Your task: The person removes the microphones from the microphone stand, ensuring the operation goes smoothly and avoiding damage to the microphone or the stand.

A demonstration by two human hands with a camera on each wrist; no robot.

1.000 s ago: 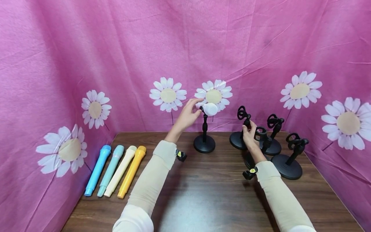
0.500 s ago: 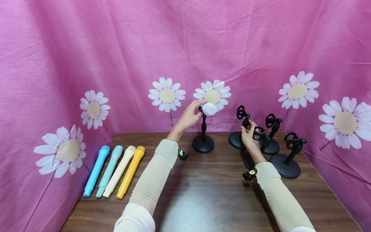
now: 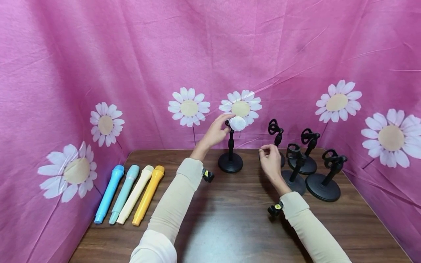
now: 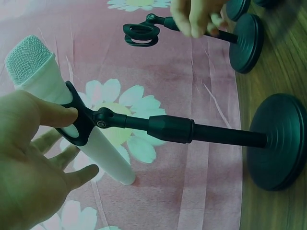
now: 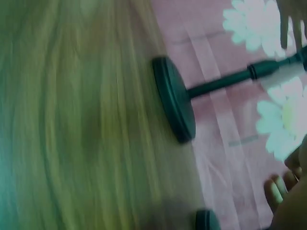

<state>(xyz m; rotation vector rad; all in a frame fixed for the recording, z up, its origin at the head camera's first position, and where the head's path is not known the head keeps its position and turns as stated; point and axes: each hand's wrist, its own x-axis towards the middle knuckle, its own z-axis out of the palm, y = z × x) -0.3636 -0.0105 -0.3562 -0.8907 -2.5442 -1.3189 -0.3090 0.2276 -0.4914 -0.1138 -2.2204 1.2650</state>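
Note:
A white microphone sits tilted in the clip of a black desk stand, its mesh head facing the camera in the head view. My left hand holds the microphone at the clip, thumb across the near side and the other fingers behind. Away from the other stands, my right hand is in the air with loosely bent fingers and nothing in them. It partly hides the base of a black stand behind it. The right wrist view is blurred and shows some fingertips at its edge.
Several black stands with vacant clips, such as the rightmost stand, cluster at the right. Blue, pale teal, cream and yellow microphones lie side by side at the left. A pink flowered cloth surrounds the wooden table.
My right hand has let go of the stand at the right and moved left, toward the person. The left hand has stayed at the white microphone, its fingers shifting slightly.

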